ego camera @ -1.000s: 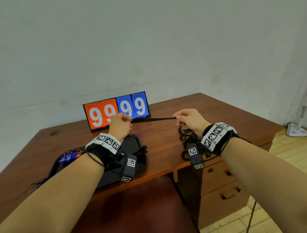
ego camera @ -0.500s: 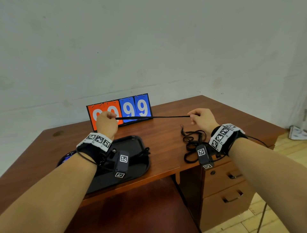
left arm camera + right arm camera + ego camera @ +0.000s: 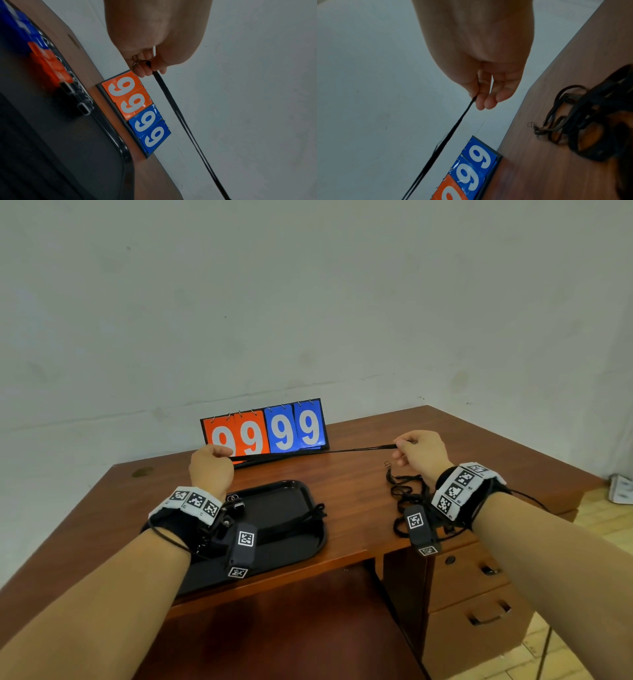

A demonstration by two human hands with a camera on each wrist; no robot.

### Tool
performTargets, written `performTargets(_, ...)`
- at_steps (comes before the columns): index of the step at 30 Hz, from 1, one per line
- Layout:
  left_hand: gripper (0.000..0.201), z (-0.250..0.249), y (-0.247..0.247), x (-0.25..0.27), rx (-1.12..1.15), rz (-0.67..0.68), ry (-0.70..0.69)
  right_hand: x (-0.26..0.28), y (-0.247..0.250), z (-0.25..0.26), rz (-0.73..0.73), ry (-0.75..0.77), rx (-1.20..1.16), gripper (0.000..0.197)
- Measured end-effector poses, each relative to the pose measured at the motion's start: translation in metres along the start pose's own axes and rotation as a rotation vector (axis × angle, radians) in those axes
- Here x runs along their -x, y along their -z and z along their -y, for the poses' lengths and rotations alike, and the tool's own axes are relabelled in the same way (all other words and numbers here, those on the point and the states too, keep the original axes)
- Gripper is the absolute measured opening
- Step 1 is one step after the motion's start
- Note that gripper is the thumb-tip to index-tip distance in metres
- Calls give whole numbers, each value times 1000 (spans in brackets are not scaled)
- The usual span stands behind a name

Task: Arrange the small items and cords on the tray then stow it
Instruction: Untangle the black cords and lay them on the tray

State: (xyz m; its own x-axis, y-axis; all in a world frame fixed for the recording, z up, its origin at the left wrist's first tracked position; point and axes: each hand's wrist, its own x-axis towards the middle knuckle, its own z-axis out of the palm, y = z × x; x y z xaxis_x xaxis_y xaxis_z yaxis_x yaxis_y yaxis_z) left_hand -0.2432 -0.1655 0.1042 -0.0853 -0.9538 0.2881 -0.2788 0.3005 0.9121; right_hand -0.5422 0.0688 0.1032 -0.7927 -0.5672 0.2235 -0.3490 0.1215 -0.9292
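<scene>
A thin black cord (image 3: 318,451) is stretched taut in the air between my two hands, above the desk. My left hand (image 3: 210,465) pinches one end of the cord (image 3: 173,106) over the tray's far edge. My right hand (image 3: 419,451) pinches the other end of the cord (image 3: 453,129) between thumb and fingers. A black tray (image 3: 294,546) lies at the desk's front under my left wrist, with a cord bundle (image 3: 305,517) and small clips (image 3: 234,501) on it. A tangle of black cords (image 3: 404,498) lies on the desk below my right hand.
An orange and blue flip scoreboard (image 3: 265,431) reading 99 99 stands at the back of the wooden desk (image 3: 349,491). Blue and orange items (image 3: 34,46) sit at the tray's left end. Desk drawers (image 3: 479,604) are at the right, with a white wall behind.
My hands have drawn apart, left going left and right going right, so the stretched length of cord is longer. The tangle stays on the desk.
</scene>
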Motion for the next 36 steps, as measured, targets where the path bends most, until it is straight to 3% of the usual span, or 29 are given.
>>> performTargets(5, 41, 14, 44, -1, -30, -17, 35, 15, -26, 21, 127, -31, -44, 23)
performTargets(12, 36, 40, 116, -1, -133, 15, 64, 40, -64, 35, 299, 2, -15, 10)
performTargets(19, 32, 66, 171, 11, -279, 54, 59, 63, -98, 40, 354, 53, 60, 8)
performTargets(27, 32, 88, 206, 21, -448, 185, -67, 73, -118, 41, 389, 168, 305, 9)
performTargets(36, 29, 92, 198, 23, -582, 322, -129, 74, -133, 29, 379, 178, 424, 16)
